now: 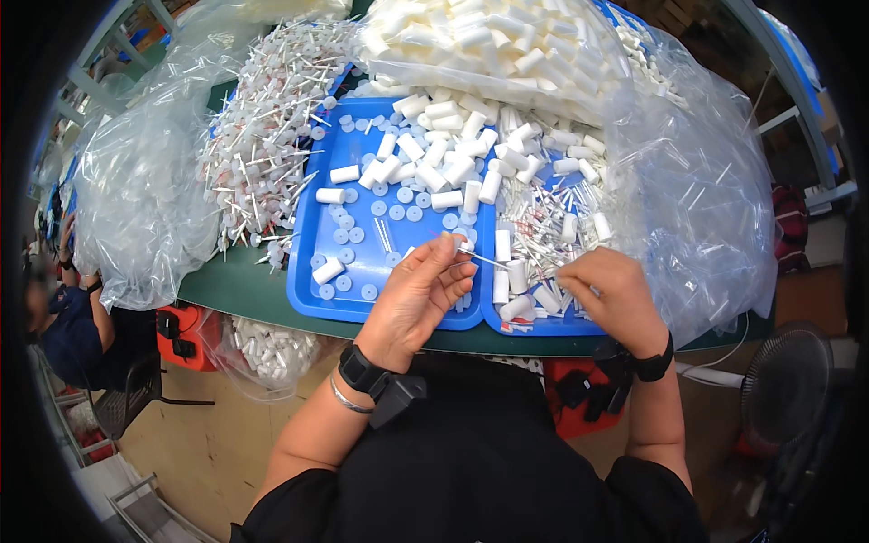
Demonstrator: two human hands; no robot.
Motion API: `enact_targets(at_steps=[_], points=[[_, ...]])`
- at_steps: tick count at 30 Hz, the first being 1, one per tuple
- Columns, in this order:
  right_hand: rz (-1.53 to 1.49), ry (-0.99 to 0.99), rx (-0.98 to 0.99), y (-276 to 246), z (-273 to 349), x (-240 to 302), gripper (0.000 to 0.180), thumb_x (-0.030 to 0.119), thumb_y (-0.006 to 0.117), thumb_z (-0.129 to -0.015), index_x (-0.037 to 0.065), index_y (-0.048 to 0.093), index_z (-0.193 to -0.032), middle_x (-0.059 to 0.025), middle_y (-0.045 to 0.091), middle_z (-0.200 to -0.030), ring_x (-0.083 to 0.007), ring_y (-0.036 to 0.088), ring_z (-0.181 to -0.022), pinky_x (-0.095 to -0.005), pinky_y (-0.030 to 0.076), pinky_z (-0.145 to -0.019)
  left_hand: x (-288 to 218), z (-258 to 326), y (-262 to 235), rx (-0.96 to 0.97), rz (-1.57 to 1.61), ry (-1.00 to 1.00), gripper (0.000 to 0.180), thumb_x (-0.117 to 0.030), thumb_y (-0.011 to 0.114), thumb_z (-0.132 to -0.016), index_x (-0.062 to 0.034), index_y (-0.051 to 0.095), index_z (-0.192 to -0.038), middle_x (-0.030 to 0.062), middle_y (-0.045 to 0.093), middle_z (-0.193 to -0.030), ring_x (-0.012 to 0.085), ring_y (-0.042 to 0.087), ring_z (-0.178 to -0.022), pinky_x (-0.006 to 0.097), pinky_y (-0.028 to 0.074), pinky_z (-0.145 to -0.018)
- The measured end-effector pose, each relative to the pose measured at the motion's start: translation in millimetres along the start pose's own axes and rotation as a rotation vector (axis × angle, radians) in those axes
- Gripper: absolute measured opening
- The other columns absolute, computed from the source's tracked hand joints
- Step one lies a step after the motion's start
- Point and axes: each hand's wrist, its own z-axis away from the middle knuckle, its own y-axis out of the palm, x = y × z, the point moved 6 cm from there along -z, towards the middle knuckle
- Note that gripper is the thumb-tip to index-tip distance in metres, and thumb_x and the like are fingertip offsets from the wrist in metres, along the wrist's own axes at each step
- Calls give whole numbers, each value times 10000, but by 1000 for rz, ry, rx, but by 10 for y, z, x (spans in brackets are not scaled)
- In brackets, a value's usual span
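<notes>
My left hand (418,288) is above the right side of a blue tray (312,217), thumb and forefinger pinched on a thin white stick (487,260). The stick points away to the right. Small translucent discs (377,208) with centre holes and white cylinders (345,175) lie in that tray. My right hand (615,294) hovers over the front of a second blue tray (579,324), its fingers closed together; what they hold, if anything, is hidden. Beneath and beside it lie more white cylinders (517,275) and a heap of thin white sticks (541,226).
A pile of sticks with discs on them (262,136) rises at the left. Behind the trays sits a clear bag of white cylinders (507,45). Crumpled plastic bags (136,208) flank the green table (240,285). A fan (786,385) stands at the right; another person (77,317) is at far left.
</notes>
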Motion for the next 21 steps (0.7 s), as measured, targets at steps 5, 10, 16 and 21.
enact_targets(at_steps=[5, 10, 16, 21], points=[[92, -34, 121, 184, 205, 46, 36, 74, 715, -822, 49, 706, -846, -101, 640, -804, -320, 653, -790, -448, 523, -700, 55, 36, 32, 25, -2, -23, 332, -321, 665, -1033, -28, 658, -1189, 130, 706, -1069, 236, 720, -1036, 331, 615, -894], [257, 141, 184, 79, 421, -135, 69, 103, 733, -818, 60, 717, -868, -113, 652, -812, -339, 660, -786, -447, 526, -708, 56, 53, 18, -2, -24, -24, 356, -317, 663, -1034, -11, 647, -1216, 134, 704, -1059, 232, 726, -1009, 321, 627, -867], [357, 50, 168, 261, 430, -125, 102, 74, 684, -814, 67, 688, -916, -93, 640, -758, -315, 666, -683, -424, 528, -641, 148, 26, 73, 2, -41, -56, 355, -312, 669, -1031, -12, 647, -1222, 125, 704, -1055, 210, 727, -988, 313, 630, -857], [439, 10, 194, 286, 365, -93, 128, 40, 641, -809, 63, 657, -933, -84, 640, -744, -290, 673, -667, -404, 522, -617, 176, 37, 75, 10, -23, -84, 292, -263, 665, -1037, -25, 659, -1205, 109, 708, -1055, 198, 728, -984, 310, 620, -877]])
